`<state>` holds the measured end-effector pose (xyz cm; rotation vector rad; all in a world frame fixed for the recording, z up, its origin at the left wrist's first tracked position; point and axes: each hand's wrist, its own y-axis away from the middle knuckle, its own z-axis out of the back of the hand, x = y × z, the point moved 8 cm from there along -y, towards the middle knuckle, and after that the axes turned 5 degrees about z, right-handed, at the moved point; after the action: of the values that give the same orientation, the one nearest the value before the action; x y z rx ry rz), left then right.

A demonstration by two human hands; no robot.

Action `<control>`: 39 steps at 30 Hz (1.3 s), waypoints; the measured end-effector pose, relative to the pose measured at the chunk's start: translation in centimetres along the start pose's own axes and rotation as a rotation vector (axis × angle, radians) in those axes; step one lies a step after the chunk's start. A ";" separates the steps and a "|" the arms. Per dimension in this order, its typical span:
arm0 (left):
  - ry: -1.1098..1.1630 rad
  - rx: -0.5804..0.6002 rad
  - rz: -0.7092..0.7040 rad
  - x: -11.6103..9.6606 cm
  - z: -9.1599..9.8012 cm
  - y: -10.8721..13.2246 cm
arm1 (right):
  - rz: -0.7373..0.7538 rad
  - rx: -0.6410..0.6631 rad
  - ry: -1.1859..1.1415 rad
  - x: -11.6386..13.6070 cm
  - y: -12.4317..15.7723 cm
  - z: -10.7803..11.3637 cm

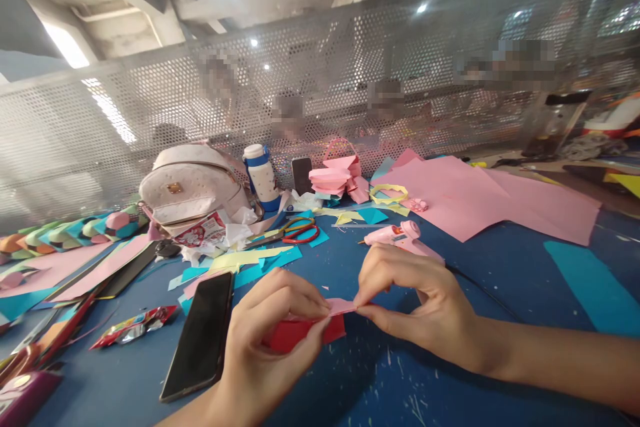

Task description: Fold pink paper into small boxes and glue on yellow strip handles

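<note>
Between my two hands a small pink paper strip is stretched just above the blue table. My left hand pinches its left end between thumb and fingers. The right end is pinched by the thumb and forefinger of my right hand. A red piece shows under and behind my left fingers; whether it is joined to the pink paper I cannot tell. Just beyond my right hand lies a pink glue gun, partly hidden by it. A black phone lies flat beside my left wrist.
Scissors with red and yellow handles lie among paper scraps. Behind them stand a white backpack and a bottle. Pink sheets spread at the right rear, near a blue sheet. A perforated metal screen borders the table.
</note>
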<state>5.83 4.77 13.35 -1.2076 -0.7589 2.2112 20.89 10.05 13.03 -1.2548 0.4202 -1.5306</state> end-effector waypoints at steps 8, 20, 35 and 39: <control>-0.025 0.004 -0.044 -0.8 -0.2 -0.4 | -0.025 0.011 -0.008 -0.3 0.2 -0.1; -0.052 -0.008 0.001 -0.7 -0.2 -0.4 | -0.041 0.015 -0.020 -0.5 0.5 -0.3; -0.050 0.003 0.007 -0.7 -0.2 -0.5 | -0.035 0.005 -0.047 -0.2 0.4 -0.5; -0.051 0.015 -0.021 -0.8 -0.2 -0.5 | -0.033 0.005 -0.042 -0.3 0.4 -0.5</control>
<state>6.50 4.62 14.02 -1.1348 -0.7708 2.2342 20.65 9.97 12.39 -1.2934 0.3700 -1.5292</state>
